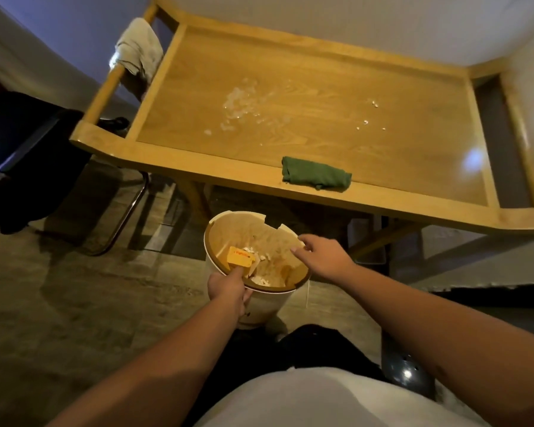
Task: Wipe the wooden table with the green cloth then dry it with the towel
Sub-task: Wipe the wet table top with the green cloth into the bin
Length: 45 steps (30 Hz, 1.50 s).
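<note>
The wooden table has a raised rim and carries a wet, foamy spill near its middle-left and small white crumbs to the right. A folded green cloth lies on the table's near edge. A pale towel hangs over the rail at the table's left end. Below the table my left hand grips the rim of a white waste bin holding scraps and a yellow wrapper. My right hand hovers over the bin's right rim with fingers spread and holds nothing.
A dark chair with a metal frame stands at the left on the tiled floor. The wall runs behind the table. The table's legs and a dark base are at the lower right.
</note>
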Motion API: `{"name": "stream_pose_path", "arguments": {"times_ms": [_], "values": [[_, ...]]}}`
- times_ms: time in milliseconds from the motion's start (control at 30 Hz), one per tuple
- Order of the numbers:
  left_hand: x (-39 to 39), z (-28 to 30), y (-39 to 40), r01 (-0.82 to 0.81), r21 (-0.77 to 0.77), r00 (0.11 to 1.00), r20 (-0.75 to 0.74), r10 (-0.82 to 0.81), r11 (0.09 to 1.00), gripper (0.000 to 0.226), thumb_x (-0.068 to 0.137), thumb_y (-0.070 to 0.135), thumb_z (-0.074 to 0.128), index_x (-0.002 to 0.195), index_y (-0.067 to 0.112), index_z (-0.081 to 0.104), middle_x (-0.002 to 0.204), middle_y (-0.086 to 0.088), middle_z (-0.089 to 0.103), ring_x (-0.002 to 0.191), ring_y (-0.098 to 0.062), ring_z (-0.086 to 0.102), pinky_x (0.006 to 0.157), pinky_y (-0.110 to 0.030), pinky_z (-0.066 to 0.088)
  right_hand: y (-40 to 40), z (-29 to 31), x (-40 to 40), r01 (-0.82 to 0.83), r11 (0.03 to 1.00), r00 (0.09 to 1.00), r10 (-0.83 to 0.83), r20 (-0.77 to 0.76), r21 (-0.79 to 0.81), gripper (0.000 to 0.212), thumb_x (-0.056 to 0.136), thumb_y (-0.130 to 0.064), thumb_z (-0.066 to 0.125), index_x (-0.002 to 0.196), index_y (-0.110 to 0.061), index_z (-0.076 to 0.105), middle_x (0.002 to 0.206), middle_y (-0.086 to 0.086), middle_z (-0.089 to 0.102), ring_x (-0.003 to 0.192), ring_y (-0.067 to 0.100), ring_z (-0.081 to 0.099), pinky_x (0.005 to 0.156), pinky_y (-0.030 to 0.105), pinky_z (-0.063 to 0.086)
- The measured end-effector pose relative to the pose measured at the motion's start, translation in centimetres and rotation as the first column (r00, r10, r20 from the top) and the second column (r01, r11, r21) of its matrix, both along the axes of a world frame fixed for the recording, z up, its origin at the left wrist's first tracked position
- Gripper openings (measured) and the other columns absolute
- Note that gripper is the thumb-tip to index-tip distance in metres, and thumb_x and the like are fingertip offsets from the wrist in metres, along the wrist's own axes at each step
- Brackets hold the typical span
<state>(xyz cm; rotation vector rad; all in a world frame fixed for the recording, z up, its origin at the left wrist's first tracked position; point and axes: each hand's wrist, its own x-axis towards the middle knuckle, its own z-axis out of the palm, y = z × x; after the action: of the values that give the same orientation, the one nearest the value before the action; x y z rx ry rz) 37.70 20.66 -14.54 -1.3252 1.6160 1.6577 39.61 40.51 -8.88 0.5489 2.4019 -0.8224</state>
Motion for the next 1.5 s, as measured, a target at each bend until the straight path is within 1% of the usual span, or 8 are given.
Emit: {"name": "stream_pose_path", "arguments": {"times_ms": [167,400,600,700,800,1267,1400,1500], "values": [[-1.0,-0.3,1.5,0.033,-0.016,0.999,0.002,-0.033,0.999,0.018,0.087,0.013,0.072,0.099,0.016,0.06,0.104,-0.012,0.068,0.092,-0.03,0.068,0.055,-0.032,0.057,3.3,0.9,-4.8,-0.184,0.967,0.963,0.214,-0.164,0.178,0.062,0.095,-0.05,0.052,0.151,-0.029,0.032,0.15,-0.001,0.046,0.134,0.021,0.045,0.106,0.042,0.044],[-1.2,-1.2,6.9,-0.061,-0.092,0.998,-0.029,0.059,0.994,0.014,0.084,0.016,0.072,0.093,0.019,0.061,0.09,-0.011,0.071,0.071,-0.024,0.07,0.048,-0.027,0.052,11.2,0.5,-12.4,-0.55,0.681,0.689,0.697,-0.197,0.484,0.068,0.093,-0.047,0.057,0.151,-0.026,0.028,0.16,0.006,0.026,0.143,0.029,0.031,0.11,0.045,0.039],[0.7,-2.5,13.0,-0.244,-0.149,0.97,-0.063,0.237,0.958,0.017,0.081,0.014,0.072,0.089,0.007,0.06,0.077,-0.017,0.065,0.045,-0.022,0.057,0.036,-0.023,0.04,15.3,-3.3,-17.2,-0.723,0.558,0.535,0.825,-0.18,0.408,0.081,0.092,-0.049,0.058,0.155,-0.028,0.013,0.165,0.01,0.004,0.15,0.031,0.011,0.115,0.049,0.03],[1.9,-2.8,16.1,-0.333,-0.142,0.942,-0.088,0.323,0.932,0.018,0.08,0.013,0.075,0.092,0.006,0.063,0.087,-0.019,0.069,0.067,-0.029,0.067,0.059,-0.041,0.059,15.9,-5.0,-17.9,-0.808,0.458,0.412,0.889,-0.201,0.37,0.075,0.093,-0.048,0.056,0.155,-0.028,0.018,0.164,0.012,0.007,0.149,0.033,0.012,0.117,0.048,0.027],[3.2,-2.6,18.8,-0.406,-0.11,0.913,-0.082,0.399,0.907,0.018,0.081,0.016,0.077,0.088,0.013,0.062,0.097,-0.02,0.07,0.087,-0.037,0.069,0.081,-0.054,0.059,16.4,-5.7,-18.1,-0.798,0.51,0.435,0.856,-0.279,0.322,0.064,0.096,-0.039,0.056,0.152,-0.026,0.029,0.162,0.014,0.017,0.144,0.037,0.023,0.117,0.045,0.026],[4.8,-2.3,27.1,-0.415,-0.059,0.908,-0.083,0.41,0.908,0.016,0.083,0.011,0.074,0.091,0.01,0.06,0.096,-0.023,0.069,0.086,-0.037,0.068,0.081,-0.054,0.058,22.1,-5.1,-14.9,-0.812,0.484,0.408,0.87,-0.276,0.326,0.058,0.097,-0.008,0.048,0.148,-0.033,0.035,0.157,0.011,0.026,0.122,0.038,0.04,0.09,0.045,0.045],[4.1,-2.7,28.5,-0.406,-0.09,0.913,-0.085,0.399,0.909,0.018,0.084,0.01,0.073,0.091,0.003,0.058,0.086,-0.025,0.064,0.072,-0.033,0.064,0.062,-0.043,0.054,26.0,-4.1,-14.0,-0.794,0.551,0.454,0.818,-0.354,0.255,0.051,0.094,-0.014,0.056,0.143,-0.025,0.048,0.152,0.012,0.038,0.118,0.04,0.047,0.094,0.045,0.044],[3.6,-3.1,29.4,-0.385,-0.088,0.921,-0.102,0.376,0.919,0.017,0.085,0.009,0.071,0.085,0.006,0.055,0.074,-0.022,0.057,0.055,-0.026,0.055,0.051,-0.031,0.041,29.6,-3.0,-13.9,-0.668,0.723,0.605,0.666,-0.435,0.178,0.053,0.09,-0.012,0.061,0.141,-0.022,0.051,0.149,0.01,0.043,0.125,0.036,0.046,0.103,0.042,0.038]]}}
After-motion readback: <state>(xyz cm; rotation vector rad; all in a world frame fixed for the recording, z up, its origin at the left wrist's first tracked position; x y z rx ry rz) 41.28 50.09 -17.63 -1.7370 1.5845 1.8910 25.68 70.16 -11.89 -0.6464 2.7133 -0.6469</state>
